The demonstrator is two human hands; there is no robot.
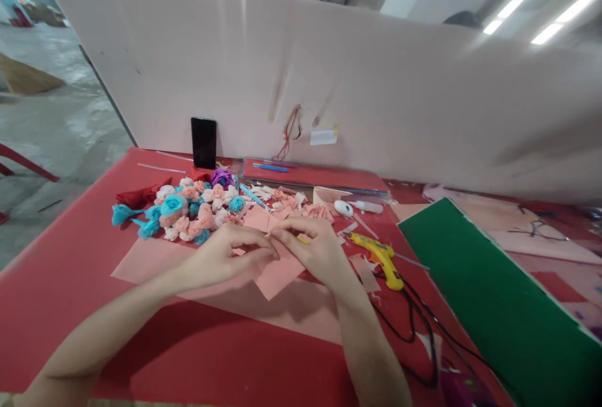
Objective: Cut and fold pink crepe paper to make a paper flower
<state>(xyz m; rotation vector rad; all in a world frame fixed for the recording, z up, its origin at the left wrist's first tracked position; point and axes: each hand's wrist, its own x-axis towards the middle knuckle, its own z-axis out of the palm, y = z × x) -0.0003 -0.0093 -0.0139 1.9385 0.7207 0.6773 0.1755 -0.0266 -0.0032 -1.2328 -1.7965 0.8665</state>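
Over the middle of the red table, my left hand (230,253) and my right hand (313,247) meet with fingertips pinched on a square of pink paper (277,275). One corner of the paper hangs down toward me. Its top edge is partly covered by my fingers. Beneath lies a larger pink paper sheet (305,313). Just beyond my hands are further pink paper pieces (256,219) and scraps. Left of them sits a heap of paper flowers (174,205) in blue, pink and white, with one purple flower (222,178) at the back.
A yellow hot glue gun (383,259) lies right of my right hand, its black cable (418,313) running toward me. Farther right is a green board (498,288). A black phone (204,143) leans on the white partition (376,93). Blue pens (270,168) lie at the back.
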